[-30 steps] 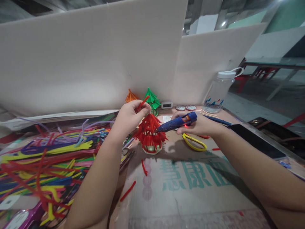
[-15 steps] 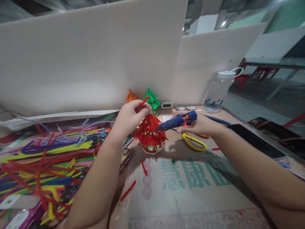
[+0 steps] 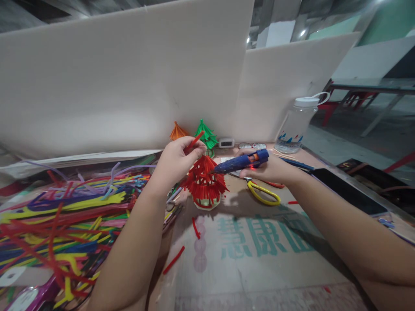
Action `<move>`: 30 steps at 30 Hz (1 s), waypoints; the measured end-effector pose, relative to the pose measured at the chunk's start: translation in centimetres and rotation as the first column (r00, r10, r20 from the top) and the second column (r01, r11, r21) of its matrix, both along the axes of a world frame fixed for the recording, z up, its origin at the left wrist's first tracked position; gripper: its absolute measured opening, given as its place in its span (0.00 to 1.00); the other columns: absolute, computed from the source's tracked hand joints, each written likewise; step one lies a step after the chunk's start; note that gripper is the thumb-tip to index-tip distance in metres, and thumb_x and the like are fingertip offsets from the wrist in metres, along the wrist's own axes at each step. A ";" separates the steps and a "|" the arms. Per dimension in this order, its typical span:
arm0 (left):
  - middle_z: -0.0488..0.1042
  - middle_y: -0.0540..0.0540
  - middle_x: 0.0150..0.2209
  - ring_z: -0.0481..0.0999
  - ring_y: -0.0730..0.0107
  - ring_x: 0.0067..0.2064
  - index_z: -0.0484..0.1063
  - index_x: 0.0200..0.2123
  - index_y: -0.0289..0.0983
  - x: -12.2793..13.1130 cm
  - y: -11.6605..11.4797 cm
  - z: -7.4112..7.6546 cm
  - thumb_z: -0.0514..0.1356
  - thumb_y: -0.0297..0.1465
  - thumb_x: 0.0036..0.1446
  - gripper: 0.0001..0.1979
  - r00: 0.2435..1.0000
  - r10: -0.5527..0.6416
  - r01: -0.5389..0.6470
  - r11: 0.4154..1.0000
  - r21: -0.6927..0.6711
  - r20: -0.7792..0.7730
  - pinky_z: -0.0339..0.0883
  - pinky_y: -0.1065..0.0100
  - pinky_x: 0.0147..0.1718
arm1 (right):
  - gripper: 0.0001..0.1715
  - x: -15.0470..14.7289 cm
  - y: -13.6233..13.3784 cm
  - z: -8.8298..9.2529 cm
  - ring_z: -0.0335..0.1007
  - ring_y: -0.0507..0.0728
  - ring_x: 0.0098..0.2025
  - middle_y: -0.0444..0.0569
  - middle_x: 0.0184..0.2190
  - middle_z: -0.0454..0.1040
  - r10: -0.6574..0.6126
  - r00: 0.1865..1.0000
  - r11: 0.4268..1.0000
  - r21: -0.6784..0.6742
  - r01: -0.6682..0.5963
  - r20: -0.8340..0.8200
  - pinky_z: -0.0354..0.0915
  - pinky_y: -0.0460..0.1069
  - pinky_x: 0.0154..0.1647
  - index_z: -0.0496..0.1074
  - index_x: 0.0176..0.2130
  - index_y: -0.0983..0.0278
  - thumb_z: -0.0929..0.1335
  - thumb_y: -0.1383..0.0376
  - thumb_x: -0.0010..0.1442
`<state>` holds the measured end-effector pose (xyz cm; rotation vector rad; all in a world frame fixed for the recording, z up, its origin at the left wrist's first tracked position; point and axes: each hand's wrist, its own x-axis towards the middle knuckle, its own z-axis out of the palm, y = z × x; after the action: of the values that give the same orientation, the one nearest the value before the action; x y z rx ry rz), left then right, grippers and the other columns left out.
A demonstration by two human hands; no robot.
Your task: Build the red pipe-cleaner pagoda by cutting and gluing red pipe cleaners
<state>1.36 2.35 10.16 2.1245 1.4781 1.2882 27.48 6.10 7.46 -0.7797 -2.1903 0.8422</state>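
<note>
A red two-tiered pagoda made of pipe cleaners (image 3: 207, 183) stands upright on the cardboard-covered table. Over its peak, my left hand (image 3: 184, 152) is closed, with a short red pipe cleaner (image 3: 196, 139) sticking up from its fingers; whether the fingertips also touch the peak is hidden. My right hand (image 3: 270, 168) grips a blue glue gun (image 3: 238, 162) with a small red light lit. The gun's nozzle points left and reaches the pagoda's upper tier. Yellow-handled scissors (image 3: 264, 194) lie below my right hand. Cut red pipe cleaner pieces (image 3: 174, 260) lie in front of the pagoda.
Many coloured pipe cleaners (image 3: 65, 224) are heaped on the left. Behind the red pagoda stand a green one (image 3: 206, 134) and an orange one (image 3: 177, 131), before a white panel (image 3: 123, 86). A water bottle (image 3: 295, 125) and a phone (image 3: 348, 192) are on the right.
The glue gun has barely shifted, its nozzle still at the red pagoda's upper tier. Both hands keep their grip, and the view has moved very slightly.
</note>
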 end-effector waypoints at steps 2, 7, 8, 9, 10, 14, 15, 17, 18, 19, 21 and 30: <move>0.82 0.45 0.38 0.79 0.64 0.39 0.78 0.38 0.37 0.0 0.0 0.0 0.61 0.36 0.60 0.09 1.000 -0.003 0.003 1.000 0.000 0.002 0.70 0.66 0.39 | 0.28 0.0 0.0 0.0 0.74 0.59 0.37 0.49 0.32 0.78 -0.010 1.000 1.000 0.015 0.010 0.000 0.69 0.50 0.37 0.73 0.37 0.63 0.76 0.44 0.50; 0.82 0.46 0.38 0.80 0.64 0.40 0.78 0.37 0.37 0.2 -0.1 0.1 0.61 0.36 0.60 0.09 1.000 0.000 0.000 1.000 -0.005 0.005 0.71 0.66 0.40 | 0.28 0.1 0.3 0.0 0.71 0.57 0.33 0.46 0.28 0.74 -0.007 1.000 0.999 0.041 0.006 0.022 0.65 0.48 0.33 0.73 0.35 0.63 0.76 0.43 0.51; 0.82 0.46 0.38 0.80 0.64 0.40 0.78 0.37 0.37 0.2 -0.1 0.1 0.61 0.35 0.60 0.09 1.000 -0.001 0.001 1.000 -0.006 0.007 0.71 0.66 0.40 | 0.28 0.2 0.4 -0.1 0.71 0.56 0.33 0.46 0.28 0.74 -0.007 1.000 0.999 0.040 0.006 0.021 0.65 0.48 0.33 0.73 0.36 0.63 0.76 0.43 0.51; 0.82 0.46 0.38 0.80 0.64 0.40 0.78 0.37 0.37 0.2 -0.1 0.1 0.61 0.35 0.60 0.09 1.000 -0.004 0.004 1.000 -0.008 0.010 0.71 0.66 0.41 | 0.28 0.2 0.4 -0.1 0.71 0.56 0.33 0.46 0.28 0.74 -0.010 1.000 0.999 0.036 0.009 0.021 0.64 0.48 0.33 0.73 0.36 0.63 0.76 0.43 0.51; 0.82 0.46 0.38 0.80 0.64 0.40 0.78 0.37 0.37 0.2 -0.1 0.1 0.61 0.36 0.60 0.09 1.000 -0.009 0.009 1.000 -0.008 0.013 0.71 0.66 0.41 | 0.28 0.2 0.4 -0.1 0.70 0.56 0.33 0.46 0.28 0.74 -0.016 1.000 0.999 0.035 0.015 0.018 0.64 0.48 0.33 0.74 0.37 0.63 0.76 0.43 0.51; 0.82 0.46 0.38 0.80 0.64 0.40 0.78 0.37 0.37 0.2 -0.2 0.1 0.61 0.36 0.60 0.09 1.000 -0.014 0.014 1.000 -0.005 0.007 0.70 0.66 0.41 | 0.28 0.1 0.3 -0.2 0.69 0.56 0.32 0.46 0.29 0.74 -0.045 0.999 0.998 0.044 0.045 -0.002 0.64 0.48 0.32 0.74 0.38 0.63 0.76 0.44 0.52; 0.82 0.46 0.38 0.80 0.64 0.40 0.78 0.37 0.37 0.2 -0.2 0.1 0.61 0.36 0.60 0.09 1.000 -0.013 0.013 1.000 -0.003 0.005 0.70 0.66 0.41 | 0.28 0.1 0.3 -0.3 0.69 0.56 0.33 0.46 0.29 0.74 -0.052 0.999 0.998 0.047 0.052 -0.015 0.64 0.48 0.33 0.74 0.39 0.64 0.76 0.44 0.52; 0.82 0.46 0.39 0.80 0.64 0.40 0.78 0.37 0.37 0.2 -0.2 0.1 0.61 0.36 0.60 0.09 1.000 -0.013 0.013 1.000 0.000 0.002 0.70 0.66 0.41 | 0.28 0.0 0.2 -0.3 0.70 0.56 0.33 0.47 0.30 0.74 -0.061 0.997 0.997 0.050 0.062 -0.037 0.65 0.48 0.33 0.74 0.40 0.64 0.76 0.45 0.52; 0.82 0.46 0.39 0.79 0.64 0.41 0.78 0.37 0.37 0.2 -0.2 0.1 0.61 0.36 0.60 0.09 1.000 -0.014 0.014 1.000 0.001 -0.001 0.70 0.66 0.42 | 0.28 0.0 0.3 -0.3 0.70 0.56 0.33 0.47 0.30 0.74 -0.059 0.997 0.997 0.048 0.061 -0.042 0.65 0.47 0.32 0.74 0.40 0.64 0.76 0.45 0.52; 0.82 0.46 0.39 0.79 0.64 0.41 0.78 0.37 0.37 0.2 -0.2 0.1 0.61 0.36 0.60 0.09 1.000 -0.014 0.014 1.000 0.001 -0.003 0.70 0.66 0.42 | 0.28 0.0 0.3 -0.3 0.69 0.56 0.33 0.46 0.30 0.73 -0.054 0.998 0.997 0.045 0.056 -0.042 0.64 0.47 0.32 0.74 0.40 0.64 0.76 0.45 0.52; 0.82 0.46 0.39 0.79 0.64 0.41 0.78 0.37 0.37 0.3 -0.3 0.1 0.61 0.36 0.60 0.09 1.000 -0.013 0.013 1.000 0.000 -0.007 0.70 0.66 0.42 | 0.29 0.1 0.4 -0.3 0.68 0.55 0.32 0.46 0.29 0.72 -0.045 0.998 0.998 0.038 0.046 -0.037 0.63 0.47 0.31 0.74 0.40 0.64 0.76 0.44 0.51; 0.82 0.46 0.39 0.80 0.63 0.41 0.78 0.37 0.37 0.2 -0.2 0.1 0.61 0.35 0.60 0.08 1.000 -0.023 0.023 1.000 -0.001 0.006 0.71 0.65 0.43 | 0.30 0.1 0.7 -0.2 0.68 0.55 0.33 0.46 0.29 0.72 -0.068 0.997 0.995 0.075 0.070 -0.039 0.63 0.47 0.33 0.72 0.39 0.64 0.76 0.43 0.50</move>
<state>1.60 2.15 10.29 2.1295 1.4470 1.2841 27.57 6.76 7.21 -0.7916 -2.1376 0.7287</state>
